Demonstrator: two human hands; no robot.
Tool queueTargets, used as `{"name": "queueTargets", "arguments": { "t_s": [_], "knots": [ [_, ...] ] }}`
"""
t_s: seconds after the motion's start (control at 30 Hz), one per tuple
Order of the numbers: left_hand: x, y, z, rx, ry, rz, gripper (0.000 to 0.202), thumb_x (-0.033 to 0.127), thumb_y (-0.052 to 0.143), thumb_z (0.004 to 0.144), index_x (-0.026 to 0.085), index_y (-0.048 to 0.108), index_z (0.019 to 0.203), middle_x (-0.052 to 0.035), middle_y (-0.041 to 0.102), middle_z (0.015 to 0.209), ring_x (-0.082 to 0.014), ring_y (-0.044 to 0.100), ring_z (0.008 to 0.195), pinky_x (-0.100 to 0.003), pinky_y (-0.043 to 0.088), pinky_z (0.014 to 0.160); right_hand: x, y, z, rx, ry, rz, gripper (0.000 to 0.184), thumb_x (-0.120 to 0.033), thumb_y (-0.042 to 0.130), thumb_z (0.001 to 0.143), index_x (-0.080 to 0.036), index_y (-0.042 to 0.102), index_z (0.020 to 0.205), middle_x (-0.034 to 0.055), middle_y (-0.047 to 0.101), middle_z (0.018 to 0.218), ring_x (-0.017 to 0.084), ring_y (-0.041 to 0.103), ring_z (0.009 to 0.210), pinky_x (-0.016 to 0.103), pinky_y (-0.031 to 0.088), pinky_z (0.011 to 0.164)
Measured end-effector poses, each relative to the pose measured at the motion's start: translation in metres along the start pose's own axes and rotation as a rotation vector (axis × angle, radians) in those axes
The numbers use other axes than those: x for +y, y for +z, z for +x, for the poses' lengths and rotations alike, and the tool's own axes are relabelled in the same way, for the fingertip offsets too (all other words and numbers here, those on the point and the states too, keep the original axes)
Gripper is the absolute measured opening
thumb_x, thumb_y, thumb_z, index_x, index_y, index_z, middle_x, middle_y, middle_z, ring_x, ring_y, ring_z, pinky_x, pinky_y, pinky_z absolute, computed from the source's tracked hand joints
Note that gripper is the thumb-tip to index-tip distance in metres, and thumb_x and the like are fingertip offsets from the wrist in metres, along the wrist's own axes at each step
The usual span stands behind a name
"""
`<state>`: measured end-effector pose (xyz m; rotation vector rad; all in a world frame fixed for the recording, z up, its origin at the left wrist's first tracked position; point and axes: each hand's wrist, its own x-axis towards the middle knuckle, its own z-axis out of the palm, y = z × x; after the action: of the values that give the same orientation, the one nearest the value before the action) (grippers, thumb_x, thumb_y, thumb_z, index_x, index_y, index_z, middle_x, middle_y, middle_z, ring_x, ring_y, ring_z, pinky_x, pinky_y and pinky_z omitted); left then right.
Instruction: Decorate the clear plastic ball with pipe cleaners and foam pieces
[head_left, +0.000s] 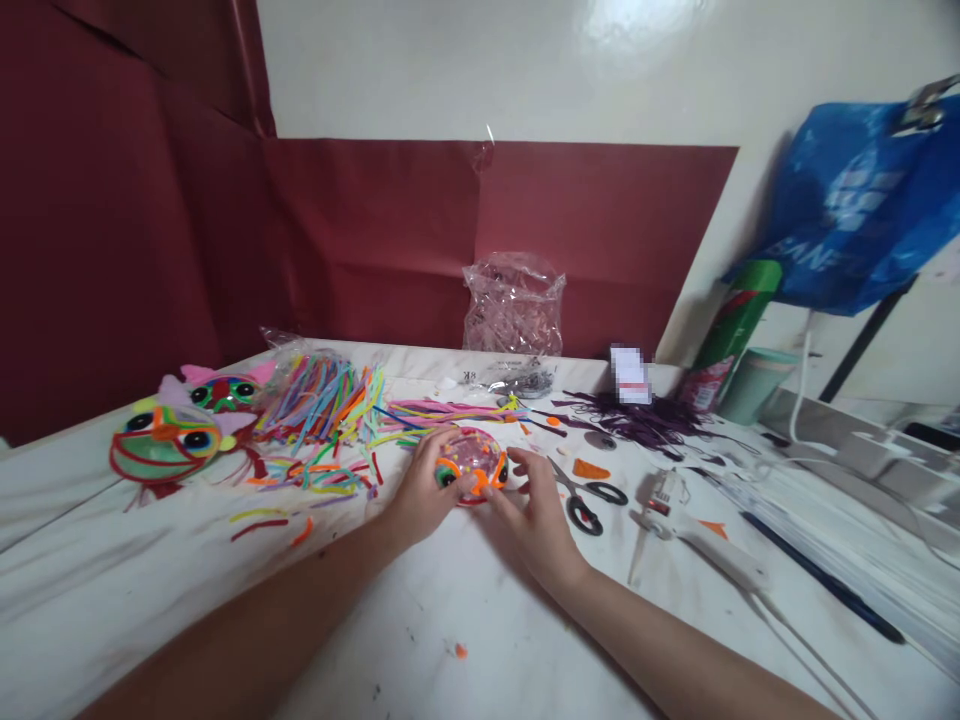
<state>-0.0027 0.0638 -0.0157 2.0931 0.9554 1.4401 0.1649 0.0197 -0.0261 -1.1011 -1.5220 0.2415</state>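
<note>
A small round craft ball (pixel 474 458), clear with pink inside, orange trim and dark eyes, rests on the white table (pixel 420 620). My left hand (pixel 424 494) curls round its left side, thumb on the front. My right hand (pixel 531 510) presses its fingertips against the ball's right side, fingers bent. Just beyond the ball lie several coloured pipe cleaners (pixel 330 405).
Two finished googly-eyed craft faces (pixel 166 440) sit at the left. Black-handled scissors (pixel 585 495) and a white glue gun (pixel 694 525) lie right of my hands. Purple pipe cleaners (pixel 645 418), a clear plastic bag (pixel 514 305), a green can (pixel 731 330) and a blue bag (pixel 855 200) stand behind.
</note>
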Motion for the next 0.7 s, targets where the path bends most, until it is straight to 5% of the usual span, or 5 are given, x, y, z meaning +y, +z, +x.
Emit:
{"name": "queueTargets", "arguments": {
  "t_s": [0.1,0.23,0.7],
  "knots": [
    [0.0008,-0.0007,0.0002,0.008,-0.003,-0.008,0.05,0.028,0.065,0.074,0.022,0.047,0.12,-0.0092,0.048,0.125,-0.0249,0.044,0.12,-0.04,0.033,0.102,-0.0065,-0.0052,-0.0002,-0.072,-0.167,-0.064,0.003,-0.02,0.055,0.081,-0.022,0.056,0.083,0.0042,0.058,0.08,0.02,0.054,0.079,0.035,0.046,0.071],
    [0.0018,-0.0004,-0.0007,0.013,0.011,0.018,0.051,0.027,0.065,0.074,0.023,0.046,0.121,-0.0085,0.049,0.125,-0.0244,0.044,0.12,-0.039,0.034,0.102,-0.0093,-0.0035,-0.0026,-0.14,-0.179,-0.051,0.009,-0.016,0.05,0.083,-0.021,0.057,0.078,0.0046,0.06,0.077,0.018,0.054,0.073,0.032,0.046,0.065],
    [-0.0014,0.0044,-0.0022,0.003,0.053,0.092,0.051,0.031,0.062,0.078,0.024,0.043,0.124,-0.0093,0.045,0.128,-0.0246,0.041,0.123,-0.041,0.033,0.103,-0.0081,0.0043,-0.0039,-0.046,-0.087,-0.008,0.011,-0.015,0.054,0.079,-0.02,0.058,0.07,0.0024,0.059,0.069,0.017,0.053,0.066,0.028,0.044,0.061]
  ]
}}
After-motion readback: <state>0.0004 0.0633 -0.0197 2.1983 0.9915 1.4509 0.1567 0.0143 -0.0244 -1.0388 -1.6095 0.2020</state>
